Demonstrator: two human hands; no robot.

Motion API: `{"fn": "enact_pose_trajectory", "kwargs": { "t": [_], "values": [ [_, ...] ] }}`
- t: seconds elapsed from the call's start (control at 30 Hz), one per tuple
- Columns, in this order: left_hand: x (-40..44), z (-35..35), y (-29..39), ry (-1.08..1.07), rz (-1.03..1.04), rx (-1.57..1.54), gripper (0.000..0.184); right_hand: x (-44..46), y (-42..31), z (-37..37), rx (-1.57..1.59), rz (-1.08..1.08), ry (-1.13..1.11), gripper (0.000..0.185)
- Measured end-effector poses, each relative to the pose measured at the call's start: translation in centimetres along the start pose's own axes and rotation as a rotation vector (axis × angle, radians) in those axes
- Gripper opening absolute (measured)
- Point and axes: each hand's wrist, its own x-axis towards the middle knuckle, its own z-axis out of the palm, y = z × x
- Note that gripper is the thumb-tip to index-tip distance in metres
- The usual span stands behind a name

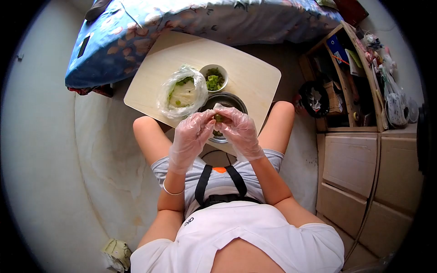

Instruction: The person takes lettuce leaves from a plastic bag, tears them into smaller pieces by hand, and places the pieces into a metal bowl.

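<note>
My left hand and my right hand both wear clear plastic gloves. Their fingertips are pinched close together over a metal bowl, around a small green piece whose kind I cannot make out. The hands hide much of the bowl's near side and part of its contents. Just beyond it stands a white bowl with leafy greens inside. To the left, an open clear plastic bag holds pale stuff with green bits.
The bowls and bag stand on a low light-coloured table between my knees. Behind it is a bed with a blue floral cover. On the right are a wooden shelf, a black-lined bin and beige drawers.
</note>
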Motion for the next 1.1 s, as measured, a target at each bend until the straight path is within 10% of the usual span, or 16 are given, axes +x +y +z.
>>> {"fn": "enact_pose_trajectory", "kwargs": {
  "t": [0.2, 0.37, 0.6, 1.1],
  "values": [
    [0.0, -0.1, -0.1, 0.001, 0.064, 0.094, 0.022, 0.0, -0.1, 0.2, -0.309, -0.208, 0.046, 0.031],
    [-0.1, 0.4, -0.4, 0.017, 0.055, 0.048, 0.020, 0.3, 0.5, -0.9, 0.445, 0.282, 0.058, 0.027],
    [0.0, 0.8, 0.0, -0.013, -0.008, 0.095, 0.025, 0.3, 2.2, -1.7, 0.830, 0.352, -0.007, 0.023],
    [-0.2, 1.3, -1.3, -0.031, 0.219, 0.427, 0.028, -0.1, 1.1, -1.5, 0.501, 0.385, 0.052, 0.024]
  ]
}}
